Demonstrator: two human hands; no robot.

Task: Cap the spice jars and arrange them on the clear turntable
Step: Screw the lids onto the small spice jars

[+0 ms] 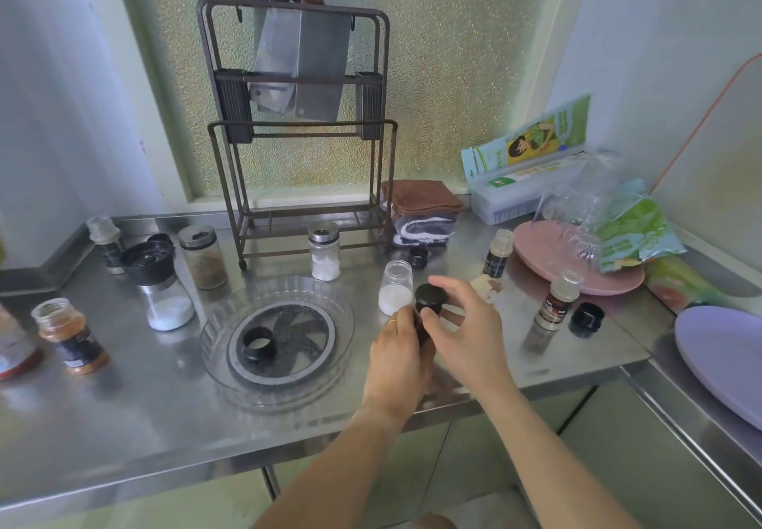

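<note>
My left hand (398, 357) grips a dark spice jar (421, 328), mostly hidden by the fingers. My right hand (464, 322) holds the black cap (429, 297) on top of that jar. The clear turntable (277, 341) lies left of my hands with a loose black cap (258, 345) on it. An uncapped jar of white powder (396, 287) stands just behind my hands. Two uncapped dark-labelled jars (498, 254) (554, 301) stand to the right, with loose black caps (586, 317) (418, 257) nearby. An uncapped orange spice jar (72, 337) stands far left.
A knife rack (303, 132) with cleavers stands at the back. Left of the turntable are a salt grinder (158, 285), a brown-spice shaker (203, 256) and a small clear-capped bottle (106, 242); a white shaker (325, 250) stands behind. Folded cloths (422, 211), a pink plate (577, 264) with bags, a purple plate (725, 359) at right.
</note>
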